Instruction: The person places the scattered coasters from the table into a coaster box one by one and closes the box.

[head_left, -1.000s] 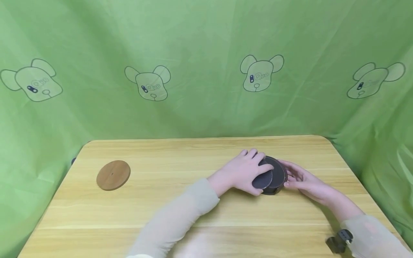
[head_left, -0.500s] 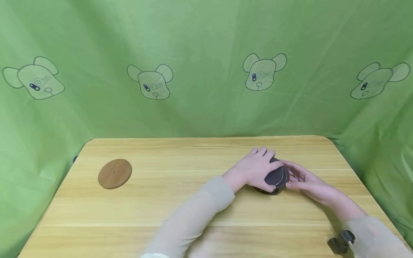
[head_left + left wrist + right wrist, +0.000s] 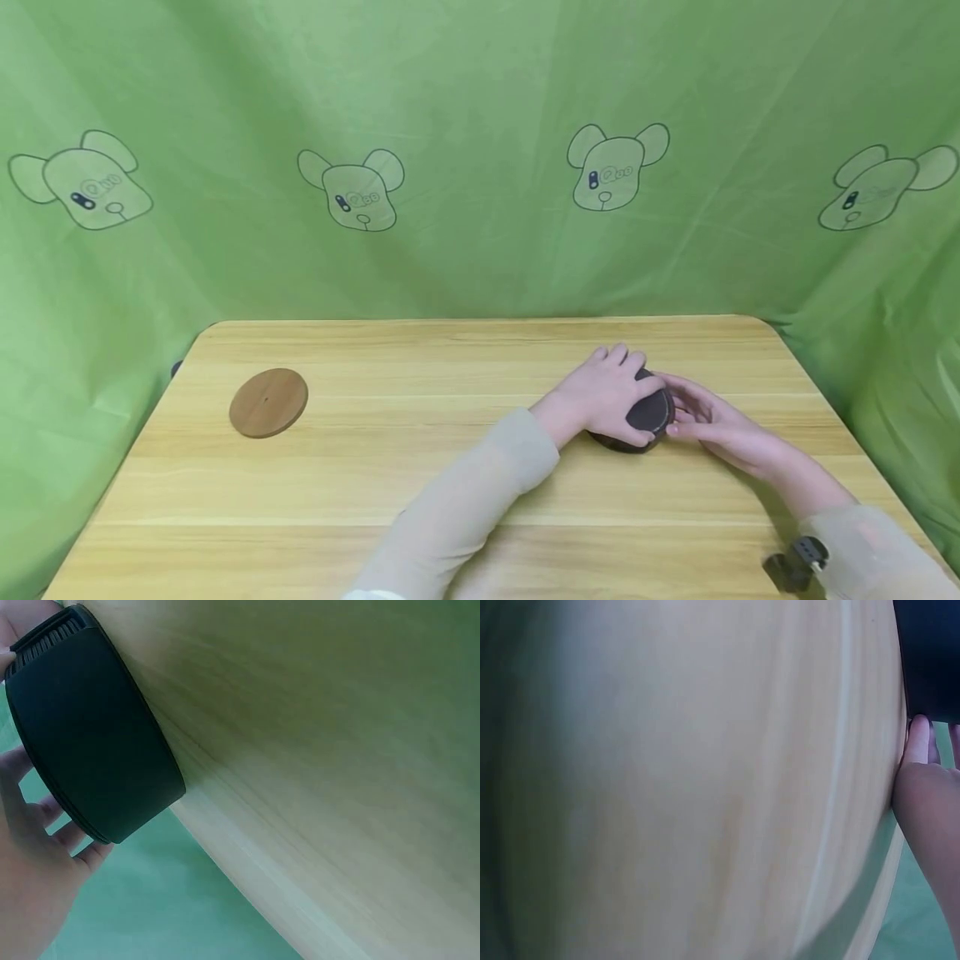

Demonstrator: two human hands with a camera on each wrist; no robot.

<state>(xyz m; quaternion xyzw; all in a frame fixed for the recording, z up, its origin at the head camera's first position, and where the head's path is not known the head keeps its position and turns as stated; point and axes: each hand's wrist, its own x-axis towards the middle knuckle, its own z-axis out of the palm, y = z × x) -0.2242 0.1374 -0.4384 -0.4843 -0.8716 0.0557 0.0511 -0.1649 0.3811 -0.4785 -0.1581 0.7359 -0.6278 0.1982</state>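
Observation:
Toward the right of the table stands a round black coaster holder (image 3: 105, 735); ridged coaster edges show through its side slot in the left wrist view. A black coaster (image 3: 652, 410) lies across the holder's top. My left hand (image 3: 606, 395) grips this coaster from above, thumb at the near edge and fingers over the far edge, covering its left part. From the right, my right hand (image 3: 723, 432) holds the holder's side, thumb in front and fingers behind. The right wrist view catches only a corner of the holder, with fingertips against its base.
A round brown wooden disc (image 3: 268, 403) with a small dark centre mark lies flat at the table's left. The wooden table (image 3: 420, 358) ends at a green cloth backdrop (image 3: 480, 250) with printed bear heads. A small black device (image 3: 798, 560) sits at the right sleeve.
My left hand has slid right with the black coaster, which now covers the holder's top where part of it showed before. My right hand stays at the holder's side.

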